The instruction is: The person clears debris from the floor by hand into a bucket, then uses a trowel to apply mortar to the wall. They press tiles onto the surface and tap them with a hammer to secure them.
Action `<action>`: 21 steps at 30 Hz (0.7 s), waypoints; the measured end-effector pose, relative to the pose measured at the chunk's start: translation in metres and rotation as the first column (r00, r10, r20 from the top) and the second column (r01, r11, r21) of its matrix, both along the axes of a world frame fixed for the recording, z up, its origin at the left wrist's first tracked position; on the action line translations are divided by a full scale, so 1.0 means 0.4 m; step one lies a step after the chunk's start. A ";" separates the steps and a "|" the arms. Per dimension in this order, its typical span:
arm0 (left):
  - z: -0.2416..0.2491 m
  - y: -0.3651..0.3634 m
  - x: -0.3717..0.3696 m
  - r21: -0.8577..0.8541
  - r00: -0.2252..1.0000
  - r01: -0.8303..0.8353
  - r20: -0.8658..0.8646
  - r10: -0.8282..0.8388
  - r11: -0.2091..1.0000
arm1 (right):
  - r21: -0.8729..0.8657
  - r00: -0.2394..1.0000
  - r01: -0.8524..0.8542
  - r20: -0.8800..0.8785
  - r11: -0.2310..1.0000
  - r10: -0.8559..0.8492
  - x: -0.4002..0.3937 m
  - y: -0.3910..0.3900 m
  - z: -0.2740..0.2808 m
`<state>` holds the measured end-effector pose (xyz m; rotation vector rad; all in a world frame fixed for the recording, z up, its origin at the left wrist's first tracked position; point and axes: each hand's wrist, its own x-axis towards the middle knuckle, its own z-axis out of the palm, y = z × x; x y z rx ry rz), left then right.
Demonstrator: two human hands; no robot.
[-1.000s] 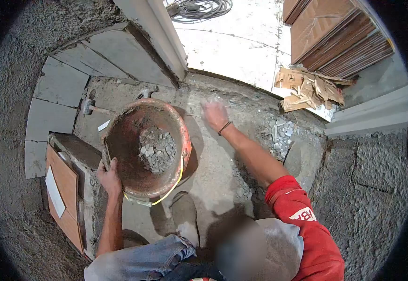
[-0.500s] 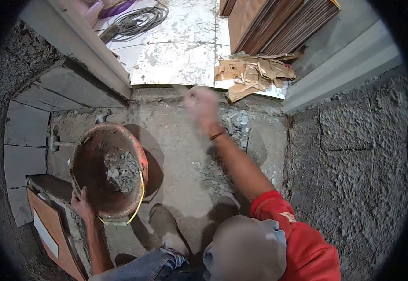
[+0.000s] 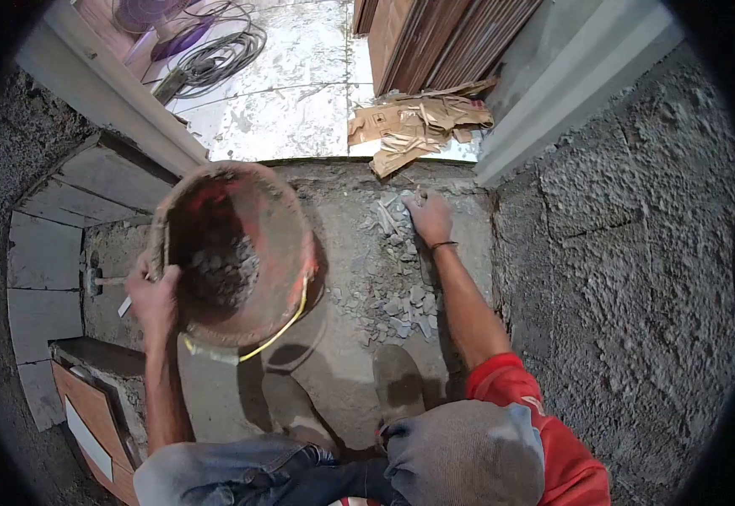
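Left hand (image 3: 153,295) is gripping the bucket (image 3: 281,244) rim; right hand (image 3: 431,221) is curling beside rubble (image 3: 398,243), grip unclear, jagged edges probably calling for light fingertips.

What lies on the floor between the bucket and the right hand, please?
In the head view, bare floor beside the bucket, then broken grey pieces near the right hand.

Left of the bucket (image 3: 283,244), the far end of the hammer (image 3: 93,282) is hidden. Beyond the bucket, the frame crops the purple object (image 3: 185,39). Right of it, the right hand's (image 3: 431,221) fingertip contents are indiscernible.
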<state>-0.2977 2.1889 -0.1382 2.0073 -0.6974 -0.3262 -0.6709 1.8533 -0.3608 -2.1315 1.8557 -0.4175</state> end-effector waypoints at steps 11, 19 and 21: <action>-0.049 -0.054 -0.090 -0.058 0.999 0.015 0.036 -0.013 0.998 | -0.007 0.951 -0.162 0.264 0.987 0.158 0.011 0.028 0.100; -0.033 -0.040 -0.107 -0.019 0.996 -0.070 0.054 0.071 0.997 | -0.064 0.931 -0.271 0.238 0.961 0.278 0.111 0.088 0.107; -0.041 -0.036 -0.104 -0.034 0.996 -0.064 0.054 0.066 0.997 | -0.001 0.926 -0.168 0.342 0.986 0.158 0.113 0.074 0.129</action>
